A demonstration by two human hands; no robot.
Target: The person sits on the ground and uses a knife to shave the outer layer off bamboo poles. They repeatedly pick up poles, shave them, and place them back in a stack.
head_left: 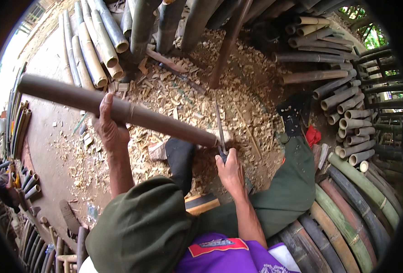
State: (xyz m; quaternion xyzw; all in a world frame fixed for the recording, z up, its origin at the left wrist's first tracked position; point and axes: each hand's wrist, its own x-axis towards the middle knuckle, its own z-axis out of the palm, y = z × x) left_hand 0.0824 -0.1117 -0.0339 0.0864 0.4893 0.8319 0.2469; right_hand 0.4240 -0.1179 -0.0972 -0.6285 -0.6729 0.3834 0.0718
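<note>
Bamboo tube (pixel 165 124), dark brown, long, faintly jointed

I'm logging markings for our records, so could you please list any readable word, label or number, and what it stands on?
Purple shirt: whitish lettering near the picture's lower edge, too small to read.
Red-bordered patch on it: no legible text.
Bamboo tube in the left hand: no lettering visible.

held bamboo pole (pixel 160 123): 1 | knife (pixel 219 117): 1 | hands (pixel 231 172): 2 | red cloth (pixel 313 135): 1 | wood chips (pixel 190 108): too many to count
</note>
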